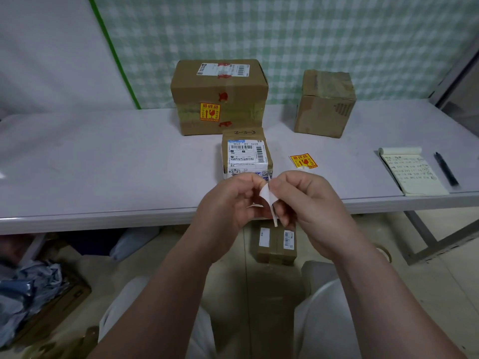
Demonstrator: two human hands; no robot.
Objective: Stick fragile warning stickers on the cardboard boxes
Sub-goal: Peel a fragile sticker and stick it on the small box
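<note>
Three cardboard boxes stand on the grey table [103, 164]: a large box [220, 84] at the back, a cube-shaped box [324, 104] well apart to its right, and a small box [246, 156] with a white shipping label just in front of the large one. A fourth box [276, 244] lies on the floor under the table's near edge. Two yellow-and-red fragile stickers show: one stuck sticker [210, 111] on the large box's front face, and one loose sticker [303, 161] lying flat on the table just right of the small box. Both forearms reach forward from the lap and meet at the table's near edge. The left hand [225, 203] and right hand [313, 200] face each other, knuckles up. Each pinches a curling white slip [265, 194] between thumb and forefinger, the other fingers curled in; the slip's printed side cannot be seen. The hands cover the small box's lower front edge and part of the floor box. At the table's right lie one written-on notepad [412, 172] and one black pen [446, 169] beside it. Crumpled plastic bags [28, 286] sit on the floor at the left.
</note>
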